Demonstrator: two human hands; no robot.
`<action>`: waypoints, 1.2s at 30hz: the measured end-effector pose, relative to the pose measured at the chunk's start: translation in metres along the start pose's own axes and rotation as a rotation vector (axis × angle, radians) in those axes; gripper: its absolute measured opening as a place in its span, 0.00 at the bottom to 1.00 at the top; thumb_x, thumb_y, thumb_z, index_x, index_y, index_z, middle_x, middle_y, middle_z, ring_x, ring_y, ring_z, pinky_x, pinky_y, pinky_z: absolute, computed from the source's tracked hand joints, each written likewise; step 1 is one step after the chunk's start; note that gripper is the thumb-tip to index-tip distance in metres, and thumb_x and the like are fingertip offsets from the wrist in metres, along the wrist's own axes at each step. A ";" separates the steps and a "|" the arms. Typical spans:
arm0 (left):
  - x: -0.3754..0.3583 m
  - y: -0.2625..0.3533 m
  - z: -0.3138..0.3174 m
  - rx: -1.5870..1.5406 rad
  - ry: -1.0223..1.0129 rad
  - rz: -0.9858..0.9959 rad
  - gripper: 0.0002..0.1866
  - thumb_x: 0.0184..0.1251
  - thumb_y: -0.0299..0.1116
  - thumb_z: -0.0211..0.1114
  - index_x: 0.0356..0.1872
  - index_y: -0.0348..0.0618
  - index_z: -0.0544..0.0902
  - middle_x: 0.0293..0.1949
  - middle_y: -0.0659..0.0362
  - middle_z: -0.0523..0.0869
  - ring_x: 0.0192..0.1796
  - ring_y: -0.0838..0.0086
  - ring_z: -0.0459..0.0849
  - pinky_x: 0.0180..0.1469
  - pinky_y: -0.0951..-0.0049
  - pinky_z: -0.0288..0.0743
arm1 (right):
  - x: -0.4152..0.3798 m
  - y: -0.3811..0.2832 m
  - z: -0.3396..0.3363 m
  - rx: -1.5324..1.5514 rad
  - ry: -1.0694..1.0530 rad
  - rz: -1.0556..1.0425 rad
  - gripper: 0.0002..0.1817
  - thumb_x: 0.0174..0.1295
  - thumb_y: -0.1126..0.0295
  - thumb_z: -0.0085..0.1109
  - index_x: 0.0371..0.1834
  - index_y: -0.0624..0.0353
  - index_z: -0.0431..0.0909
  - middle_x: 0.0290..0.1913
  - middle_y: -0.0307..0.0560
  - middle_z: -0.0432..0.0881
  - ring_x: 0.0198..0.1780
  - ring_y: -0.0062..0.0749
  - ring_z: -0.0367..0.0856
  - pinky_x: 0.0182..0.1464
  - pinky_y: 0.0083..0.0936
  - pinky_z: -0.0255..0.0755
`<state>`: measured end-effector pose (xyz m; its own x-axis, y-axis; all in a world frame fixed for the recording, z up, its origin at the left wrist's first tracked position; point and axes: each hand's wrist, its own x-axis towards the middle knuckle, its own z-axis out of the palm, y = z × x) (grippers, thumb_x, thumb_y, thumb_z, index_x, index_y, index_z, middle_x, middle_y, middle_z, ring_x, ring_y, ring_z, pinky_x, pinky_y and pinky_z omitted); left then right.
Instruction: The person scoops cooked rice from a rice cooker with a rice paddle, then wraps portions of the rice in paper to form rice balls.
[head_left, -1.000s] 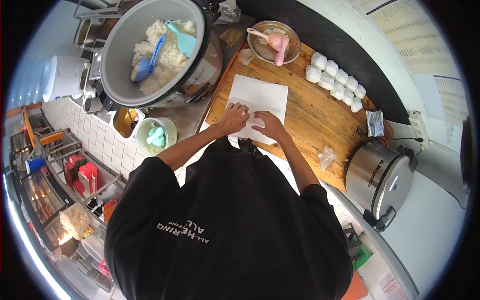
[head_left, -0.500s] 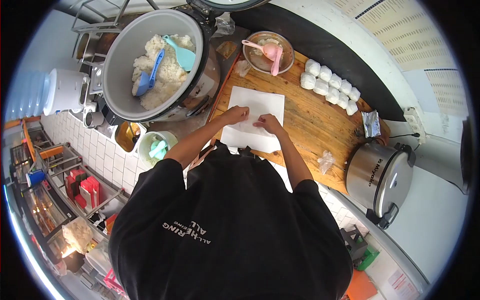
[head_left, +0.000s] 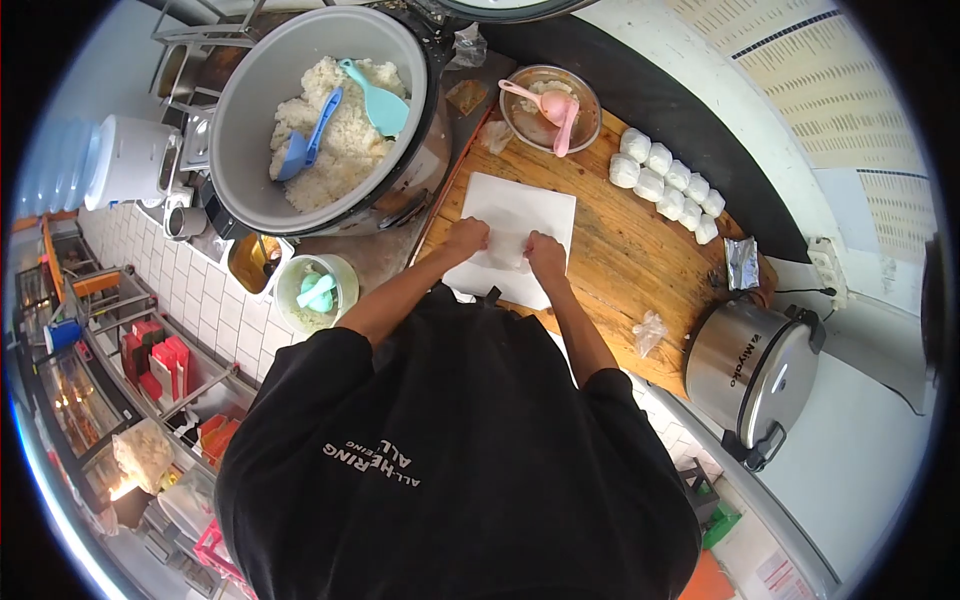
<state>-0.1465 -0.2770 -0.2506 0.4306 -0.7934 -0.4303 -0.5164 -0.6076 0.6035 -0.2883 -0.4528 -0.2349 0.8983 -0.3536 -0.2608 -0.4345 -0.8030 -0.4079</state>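
A stack of white paper (head_left: 545, 205) lies on the wooden table in front of me. Over it, my left hand (head_left: 468, 238) is closed on one side of a thin, see-through plastic piece (head_left: 507, 250), probably a bag. Its other side is pinched by my right hand (head_left: 545, 254), fingers curled in. The plastic is hard to make out against the paper. Two rows of white wrapped bundles (head_left: 668, 185) sit at the back right. Beyond the paper, a metal bowl (head_left: 518, 128) holds some rice and pink scoops (head_left: 553, 106).
At left stands a big open rice cooker (head_left: 235, 130) with rice (head_left: 330, 170), a blue scoop (head_left: 317, 128) and a teal paddle (head_left: 380, 108). A tub (head_left: 345, 290) holds teal utensils. Crumpled plastic (head_left: 649, 332) lies right, near a closed steel cooker (head_left: 735, 345).
My hands have moved slightly apart, the fingers curling tighter, and the plastic now spans between them. The whole view has shifted a little.
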 end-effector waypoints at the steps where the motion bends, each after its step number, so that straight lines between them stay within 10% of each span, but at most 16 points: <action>1: -0.001 0.008 0.003 0.077 0.061 -0.065 0.12 0.51 0.32 0.75 0.37 0.42 0.85 0.33 0.53 0.87 0.41 0.59 0.87 0.45 0.60 0.80 | -0.003 -0.008 -0.004 0.000 -0.004 -0.003 0.14 0.46 0.69 0.74 0.34 0.59 0.81 0.31 0.50 0.82 0.38 0.47 0.84 0.43 0.41 0.77; 3: -0.005 0.016 0.005 0.153 0.123 -0.129 0.12 0.51 0.32 0.75 0.36 0.42 0.85 0.34 0.53 0.87 0.42 0.58 0.87 0.47 0.60 0.79 | -0.006 -0.013 -0.010 -0.036 0.409 -0.115 0.13 0.48 0.68 0.73 0.35 0.55 0.80 0.31 0.48 0.79 0.39 0.45 0.81 0.42 0.41 0.76; 5: -0.011 0.021 0.006 0.435 0.619 0.039 0.12 0.52 0.38 0.75 0.34 0.46 0.85 0.37 0.54 0.87 0.46 0.60 0.85 0.51 0.62 0.77 | -0.006 -0.005 -0.017 -0.027 0.296 -0.191 0.10 0.50 0.69 0.71 0.34 0.56 0.80 0.32 0.48 0.78 0.40 0.45 0.80 0.42 0.40 0.76; 8: -0.013 0.016 0.000 0.251 0.166 -0.034 0.11 0.54 0.37 0.73 0.35 0.45 0.84 0.37 0.56 0.84 0.47 0.61 0.84 0.53 0.62 0.75 | -0.010 0.006 -0.002 0.001 0.126 -0.235 0.07 0.54 0.69 0.67 0.33 0.56 0.80 0.36 0.48 0.77 0.43 0.44 0.79 0.44 0.38 0.76; 19: -0.078 0.007 0.030 0.382 0.409 0.372 0.11 0.66 0.34 0.59 0.46 0.44 0.82 0.48 0.54 0.83 0.50 0.61 0.83 0.56 0.59 0.73 | -0.059 0.021 -0.014 0.040 0.092 -0.491 0.19 0.58 0.74 0.57 0.55 0.58 0.77 0.53 0.52 0.81 0.56 0.51 0.77 0.63 0.44 0.66; 24: -0.067 -0.007 0.028 0.466 0.336 0.417 0.14 0.65 0.36 0.62 0.50 0.46 0.81 0.45 0.58 0.84 0.52 0.63 0.83 0.58 0.62 0.72 | -0.032 0.028 -0.011 0.043 -0.036 -0.482 0.16 0.57 0.71 0.62 0.49 0.55 0.78 0.49 0.50 0.83 0.57 0.45 0.78 0.63 0.42 0.66; 32: -0.010 0.014 0.005 0.083 0.097 -0.197 0.08 0.60 0.36 0.63 0.35 0.45 0.85 0.42 0.53 0.87 0.51 0.63 0.84 0.44 0.55 0.79 | 0.009 0.004 -0.006 0.332 -0.216 -0.013 0.10 0.54 0.70 0.64 0.40 0.56 0.80 0.41 0.53 0.84 0.50 0.49 0.79 0.50 0.42 0.75; 36: 0.013 -0.006 0.044 0.398 0.278 0.161 0.09 0.61 0.35 0.60 0.40 0.46 0.82 0.45 0.52 0.83 0.50 0.59 0.83 0.46 0.49 0.77 | 0.021 0.022 0.012 0.136 -0.051 -0.344 0.14 0.49 0.68 0.65 0.40 0.56 0.79 0.41 0.54 0.82 0.43 0.52 0.80 0.46 0.42 0.75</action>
<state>-0.1708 -0.2853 -0.2890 0.4754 -0.8708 -0.1253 -0.8109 -0.4889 0.3215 -0.2800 -0.4723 -0.2602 0.9904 -0.0468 -0.1303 -0.1154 -0.7985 -0.5909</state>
